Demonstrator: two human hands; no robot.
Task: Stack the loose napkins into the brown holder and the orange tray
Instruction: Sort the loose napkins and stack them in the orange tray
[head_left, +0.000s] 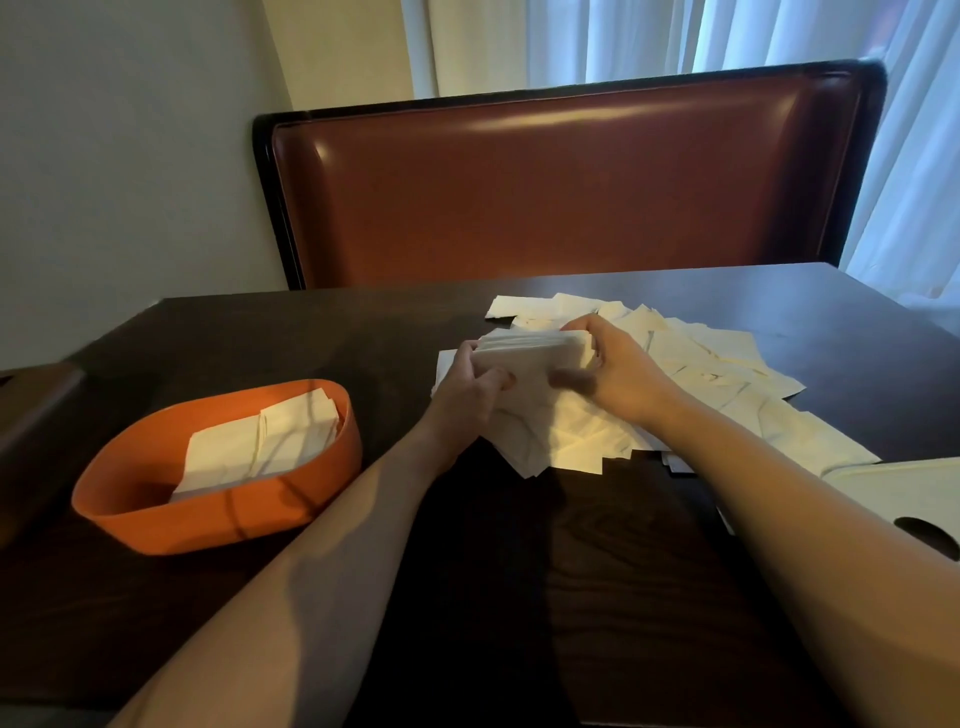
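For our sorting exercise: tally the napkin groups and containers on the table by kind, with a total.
Orange tray: 1
Napkin stacks in the tray: 2
Napkin bundle in both hands' grip: 1
Loose napkin pile: 1
White container, partly in view: 1
Total: 6

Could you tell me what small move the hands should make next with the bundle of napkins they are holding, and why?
Probably carry the bundle of napkins left to the orange tray. The left hand and right hand already grip it by its two ends above the loose napkins, its edges look squared, and the tray, holding some napkins, seems to have room.
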